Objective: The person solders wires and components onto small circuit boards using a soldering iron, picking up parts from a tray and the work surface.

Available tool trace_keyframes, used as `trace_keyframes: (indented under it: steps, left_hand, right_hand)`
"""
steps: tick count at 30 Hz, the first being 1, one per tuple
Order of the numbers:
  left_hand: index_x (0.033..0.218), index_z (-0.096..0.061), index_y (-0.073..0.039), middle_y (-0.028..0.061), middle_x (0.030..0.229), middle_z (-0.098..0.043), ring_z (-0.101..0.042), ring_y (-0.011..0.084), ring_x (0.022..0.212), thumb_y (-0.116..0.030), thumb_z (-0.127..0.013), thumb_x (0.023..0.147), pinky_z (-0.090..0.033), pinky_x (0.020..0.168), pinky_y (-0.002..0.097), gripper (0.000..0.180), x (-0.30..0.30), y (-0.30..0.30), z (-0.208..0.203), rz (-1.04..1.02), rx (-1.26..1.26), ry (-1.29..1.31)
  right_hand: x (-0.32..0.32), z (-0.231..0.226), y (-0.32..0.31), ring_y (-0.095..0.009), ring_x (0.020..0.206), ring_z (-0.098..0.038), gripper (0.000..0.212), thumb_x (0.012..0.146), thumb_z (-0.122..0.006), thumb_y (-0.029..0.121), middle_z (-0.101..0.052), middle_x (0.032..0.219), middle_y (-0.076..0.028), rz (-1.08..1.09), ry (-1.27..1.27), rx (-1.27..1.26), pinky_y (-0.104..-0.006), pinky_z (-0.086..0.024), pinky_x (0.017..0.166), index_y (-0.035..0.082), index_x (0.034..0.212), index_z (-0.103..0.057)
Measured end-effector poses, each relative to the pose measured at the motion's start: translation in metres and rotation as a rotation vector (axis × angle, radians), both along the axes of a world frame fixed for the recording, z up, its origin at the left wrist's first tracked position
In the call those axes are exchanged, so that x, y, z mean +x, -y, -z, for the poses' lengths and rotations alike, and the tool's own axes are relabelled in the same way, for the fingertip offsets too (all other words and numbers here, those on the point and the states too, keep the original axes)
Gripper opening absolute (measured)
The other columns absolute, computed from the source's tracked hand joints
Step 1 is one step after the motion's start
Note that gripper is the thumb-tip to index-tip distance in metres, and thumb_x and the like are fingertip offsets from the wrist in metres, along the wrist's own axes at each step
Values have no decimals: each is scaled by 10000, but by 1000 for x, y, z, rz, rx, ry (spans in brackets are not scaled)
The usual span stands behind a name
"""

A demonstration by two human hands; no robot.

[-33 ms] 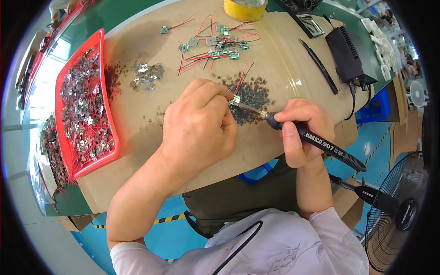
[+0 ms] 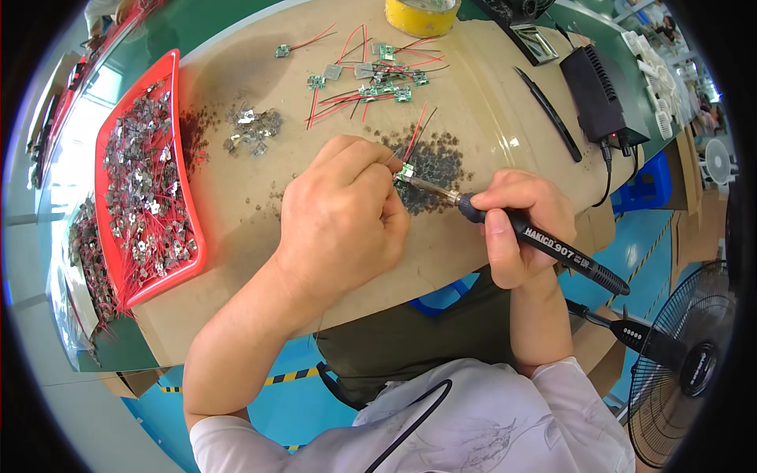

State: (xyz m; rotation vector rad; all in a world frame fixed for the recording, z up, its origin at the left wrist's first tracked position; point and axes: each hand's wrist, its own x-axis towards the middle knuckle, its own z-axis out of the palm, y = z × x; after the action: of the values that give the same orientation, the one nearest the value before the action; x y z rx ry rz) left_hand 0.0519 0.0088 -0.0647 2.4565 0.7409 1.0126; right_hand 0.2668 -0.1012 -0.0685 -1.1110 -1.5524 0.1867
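Soldering iron (image 2: 552, 246), the largest thing in hand, angles up and left from the right hand (image 2: 544, 201), whose thumb and fingers pinch the front of its black handle. It looks light and rigid; the handle is the place to hold, as the metal shaft ahead of the grip is likely hot. Far smaller, a green circuit board (image 2: 405, 172) sits at the iron's tip, just beside the fingertips of the left hand (image 2: 339, 209). It should be nearly weightless, stiff yet fragile, best taken by its edges. The left fingers curl inward; what they pinch I cannot tell. Left of that hand, a red tray (image 2: 162, 287) holds heaped small metal pieces (image 2: 142, 181) and thin red wires (image 2: 150, 260).
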Motion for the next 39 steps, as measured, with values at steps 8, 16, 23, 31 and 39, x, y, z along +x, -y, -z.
trace_keyframes:
  steps: [8, 16, 23, 31, 39]
  left_hand:
    - [732, -676, -29, 99, 1021, -799, -763, 314, 942, 54, -798, 708, -625, 757, 422, 149, -1, 0, 0, -4, 2, 2]
    - [731, -686, -29, 96, 1022, -801, -764, 313, 944, 52, -798, 706, -627, 767, 421, 140, 0, 0, -1, -9, -6, -2]
    - [733, -692, -25, 98, 1021, -802, -767, 313, 946, 52, -798, 709, -629, 774, 423, 133, 0, 0, 0, -12, -4, -5]
    - [735, -699, -20, 107, 1012, -802, -768, 315, 934, 53, -798, 711, -629, 772, 420, 125, 1, 0, 0, -10, -9, 12]
    - [724, -697, -18, 111, 1008, -803, -769, 318, 938, 47, -800, 711, -631, 776, 420, 123, 2, 1, -2, -16, -6, 0]
  right_hand:
    - [-2, -2, -1, -223, 532, -596, 94, 827, -724, 3, -667, 704, -61, 22, 46, -11, -348, -493, 525, 4, 918, -745]
    - [-3, -1, -1, -231, 540, -606, 99, 820, -728, 14, -680, 717, -61, 28, 58, 1, -351, -505, 537, 11, 916, -750]
    - [-1, 1, -1, -228, 538, -604, 100, 822, -723, 8, -684, 719, -59, 13, 57, 2, -348, -503, 535, 7, 919, -747]
    - [-1, -1, 0, -224, 539, -599, 108, 820, -723, 7, -681, 718, -58, 12, 45, 7, -345, -497, 531, 2, 925, -749]
    - [-2, -2, -1, -238, 543, -601, 103, 814, -734, 20, -683, 728, -60, 16, 74, -1, -347, -500, 533, 12, 914, -756]
